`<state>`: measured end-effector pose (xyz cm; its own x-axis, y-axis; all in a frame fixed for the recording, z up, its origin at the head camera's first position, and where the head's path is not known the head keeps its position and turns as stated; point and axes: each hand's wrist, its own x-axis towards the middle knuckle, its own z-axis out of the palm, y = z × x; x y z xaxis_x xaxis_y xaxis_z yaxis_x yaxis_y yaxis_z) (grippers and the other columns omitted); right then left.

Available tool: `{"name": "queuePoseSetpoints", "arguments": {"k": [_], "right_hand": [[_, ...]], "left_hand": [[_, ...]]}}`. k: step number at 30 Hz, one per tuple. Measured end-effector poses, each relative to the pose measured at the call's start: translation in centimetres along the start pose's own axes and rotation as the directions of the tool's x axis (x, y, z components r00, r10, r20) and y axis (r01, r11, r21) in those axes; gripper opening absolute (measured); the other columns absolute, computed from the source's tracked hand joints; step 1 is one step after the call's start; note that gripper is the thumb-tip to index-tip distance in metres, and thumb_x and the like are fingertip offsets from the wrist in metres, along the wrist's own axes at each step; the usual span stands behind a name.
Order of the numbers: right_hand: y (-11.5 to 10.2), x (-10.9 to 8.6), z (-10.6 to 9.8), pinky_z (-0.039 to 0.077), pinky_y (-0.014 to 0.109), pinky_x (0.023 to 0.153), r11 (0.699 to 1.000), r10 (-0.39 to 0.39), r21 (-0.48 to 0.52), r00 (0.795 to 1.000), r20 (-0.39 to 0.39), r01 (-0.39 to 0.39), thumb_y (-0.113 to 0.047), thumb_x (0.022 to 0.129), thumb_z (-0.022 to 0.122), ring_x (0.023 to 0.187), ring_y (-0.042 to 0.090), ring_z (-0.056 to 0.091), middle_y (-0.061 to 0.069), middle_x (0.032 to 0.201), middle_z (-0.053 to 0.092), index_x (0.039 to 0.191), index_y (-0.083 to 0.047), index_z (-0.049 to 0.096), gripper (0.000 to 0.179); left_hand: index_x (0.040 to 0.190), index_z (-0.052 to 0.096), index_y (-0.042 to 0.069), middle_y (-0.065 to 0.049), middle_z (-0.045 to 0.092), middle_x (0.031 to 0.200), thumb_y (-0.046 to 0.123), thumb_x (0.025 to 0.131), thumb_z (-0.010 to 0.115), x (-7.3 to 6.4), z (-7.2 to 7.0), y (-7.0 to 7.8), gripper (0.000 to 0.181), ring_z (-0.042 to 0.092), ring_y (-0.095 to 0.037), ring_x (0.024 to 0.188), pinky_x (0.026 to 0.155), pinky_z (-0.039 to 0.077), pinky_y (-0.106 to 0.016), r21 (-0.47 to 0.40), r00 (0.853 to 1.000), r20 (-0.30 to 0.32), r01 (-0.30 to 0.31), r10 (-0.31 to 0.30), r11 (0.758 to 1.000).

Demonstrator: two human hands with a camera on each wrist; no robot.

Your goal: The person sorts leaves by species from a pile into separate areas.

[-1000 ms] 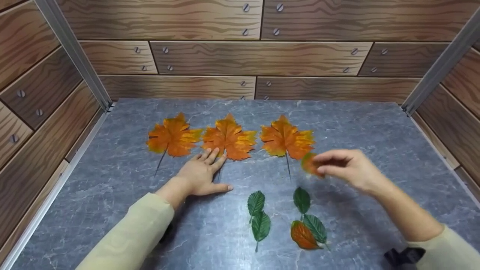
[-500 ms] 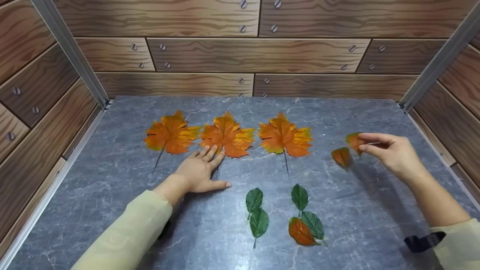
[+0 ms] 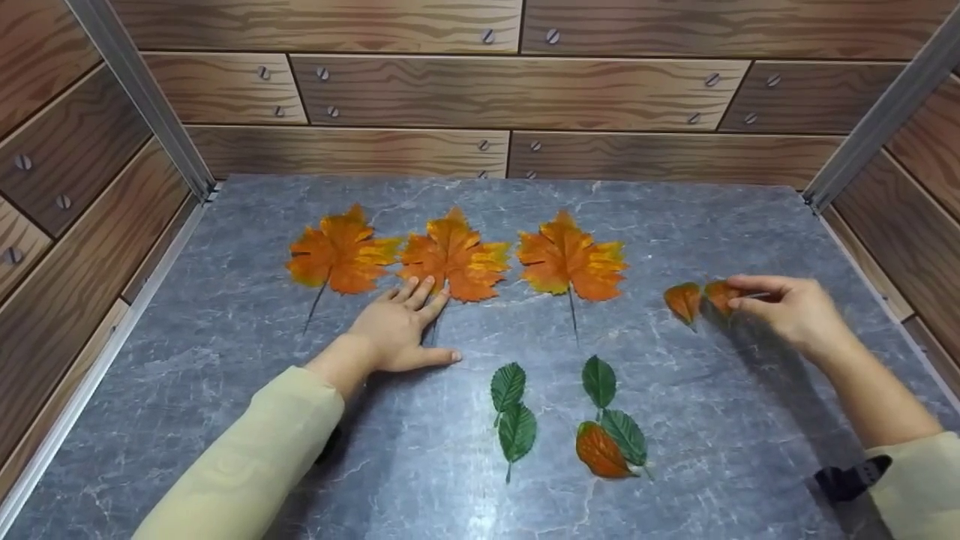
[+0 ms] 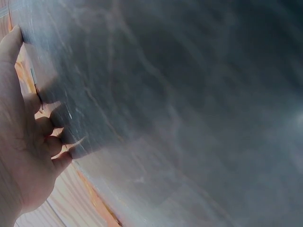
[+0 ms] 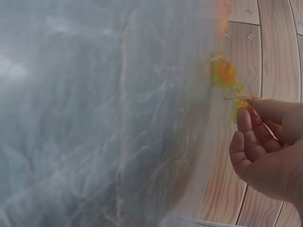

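Observation:
My right hand [image 3: 795, 311] pinches a small orange-green leaf [image 3: 720, 296] between thumb and fingers, low over the tabletop at the right. Just left of it lies a similar small orange leaf [image 3: 682, 303]. In the right wrist view the pinched leaf [image 5: 240, 101] shows partly behind the fingertips. My left hand [image 3: 397, 326] rests with spread, straight fingers, the fingertips on the lower edge of the middle maple leaf [image 3: 456, 259] and its stem. Other orange maple leaves lie on either side, one at the left [image 3: 341, 251] and one at the right [image 3: 570, 255].
Nearer the front lie a left pair of green leaves [image 3: 517, 433] and a right pair of green leaves [image 3: 598, 381], with an orange leaf [image 3: 602, 451] overlapping the latter. Wood-patterned walls [image 3: 495, 90] enclose the grey marbled table [image 3: 225, 330] at the back and sides.
My right hand has moved right, leaving one small orange leaf on the table, and has lowered a second one beside it. My left hand has stayed on the middle maple leaf.

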<state>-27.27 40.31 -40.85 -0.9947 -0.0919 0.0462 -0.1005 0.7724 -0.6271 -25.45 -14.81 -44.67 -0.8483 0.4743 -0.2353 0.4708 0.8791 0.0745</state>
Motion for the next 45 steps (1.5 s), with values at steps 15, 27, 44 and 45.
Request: {"name": "queuePoseSetpoints", "arguments": {"k": [15,27,44,45], "right_hand": [[0.6,-0.2,0.1,0.054,0.017,0.072,1.0,0.015,-0.026,0.997,0.08,-0.013,-0.024,0.102,0.076,0.09,-0.008,0.059,0.031,0.132,0.067,0.141,0.001,0.067,0.047],[0.5,-0.9,-1.0,0.05,0.011,0.073,0.999,0.0,-0.042,1.0,0.031,0.002,-0.027,0.103,0.074,0.089,-0.018,0.052,0.029,0.135,0.066,0.139,0.002,0.069,0.046],[-5.9,-3.4,0.1,0.057,0.016,0.078,0.979,-0.182,0.103,0.982,0.049,0.176,-0.009,0.097,0.079,0.095,-0.004,0.068,0.023,0.125,0.073,0.133,-0.001,0.073,0.037],[-6.5,-3.7,0.5,0.058,0.017,0.079,0.975,-0.197,0.116,0.978,0.076,0.187,-0.008,0.096,0.079,0.095,-0.003,0.069,0.022,0.124,0.074,0.133,-0.003,0.073,0.037]], "left_hand": [[0.172,0.003,0.021,-0.014,0.002,0.176,0.09,0.094,0.034,0.2,0.2,0.0,0.109,0.005,-0.036,0.162,0.129,0.014,-0.057,0.003,1.0,0.003,0.011,-0.011,1.0],[0.172,0.007,0.018,-0.016,0.005,0.176,0.088,0.095,0.036,-0.1,0.2,0.0,0.108,0.006,-0.038,0.162,0.128,0.014,-0.057,-0.001,1.0,-0.009,-0.006,0.006,1.0],[0.172,0.007,0.019,-0.016,0.004,0.176,0.087,0.095,0.038,-0.1,0.0,0.1,0.108,0.006,-0.038,0.162,0.128,0.015,-0.058,-0.017,1.0,-0.001,0.001,-0.001,1.0],[0.172,0.007,0.019,-0.015,0.004,0.176,0.088,0.095,0.037,-0.1,0.0,0.1,0.107,0.005,-0.038,0.162,0.128,0.015,-0.057,-0.017,1.0,0.001,0.001,-0.001,1.0]]}}
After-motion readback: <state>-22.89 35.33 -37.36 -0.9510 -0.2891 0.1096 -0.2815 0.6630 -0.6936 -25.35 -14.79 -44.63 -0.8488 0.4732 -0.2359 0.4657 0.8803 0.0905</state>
